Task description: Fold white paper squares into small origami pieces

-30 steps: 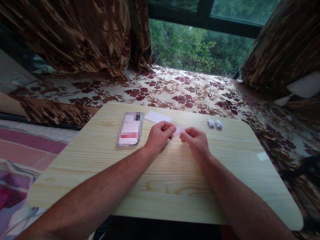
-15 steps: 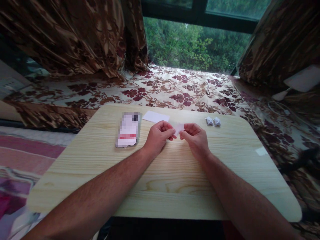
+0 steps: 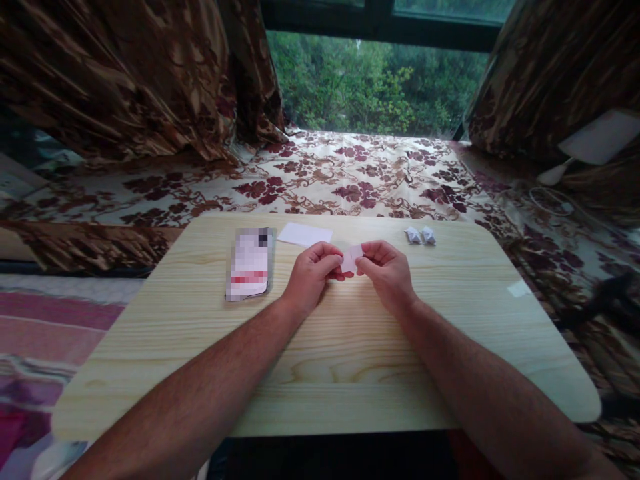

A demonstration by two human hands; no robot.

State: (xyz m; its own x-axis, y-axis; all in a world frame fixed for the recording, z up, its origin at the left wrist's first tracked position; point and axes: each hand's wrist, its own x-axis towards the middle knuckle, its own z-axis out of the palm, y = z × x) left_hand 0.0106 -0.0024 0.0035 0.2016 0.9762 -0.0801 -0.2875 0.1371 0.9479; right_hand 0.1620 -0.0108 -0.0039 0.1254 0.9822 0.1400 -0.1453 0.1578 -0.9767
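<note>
Both my hands meet over the middle of a pale wooden table (image 3: pixel 350 353). My left hand (image 3: pixel 313 277) and my right hand (image 3: pixel 385 270) pinch a small white piece of paper (image 3: pixel 351 259) between their fingertips, just above the tabletop. A flat white paper slip (image 3: pixel 305 234) lies just beyond my left hand. Two small folded paper shapes (image 3: pixel 419 235) sit to the far right of my right hand.
A phone (image 3: pixel 249 264) lies face up left of my left hand. A floral cloth (image 3: pixel 350 180) covers the surface behind the table, with brown patterned curtains (image 3: pixel 125 73) either side of a window. A small paper scrap (image 3: pixel 518 288) rests near the table's right edge.
My hands have drawn closer together and the small paper is now held upright between them. The camera has tilted, shifting the scene slightly left and down.
</note>
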